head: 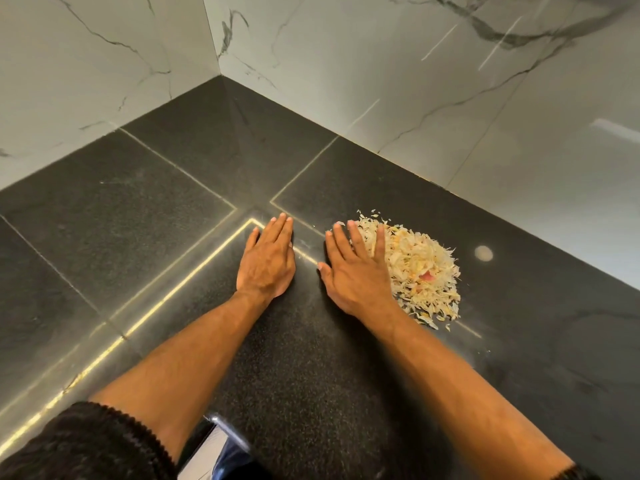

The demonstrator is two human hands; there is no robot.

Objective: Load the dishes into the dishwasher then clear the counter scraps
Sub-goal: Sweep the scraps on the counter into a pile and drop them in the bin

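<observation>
Dark speckled stone counter (pixel 194 209), polished, set in corner between white grey-veined marble walls. Thin pale seams cross surface, some catching yellow light. Heap of pale cream peelings and papery scraps (pixel 420 268), one pink fragment in it, lies on right part of counter, few loose flakes around edge. Left hand (pixel 266 261) flat on counter, fingers straight. Right hand (pixel 356 268) flat, fingers touching heap's left side.

Our left hand (pixel 266 261) flat on the dark speckled stone counter (pixel 145 209), our right hand (pixel 356 271) just beside it, its fingers touching the pale heap of papery peel scraps (pixel 422 271) lying to the right, white veined marble walls (pixel 398 64) meeting behind.
</observation>
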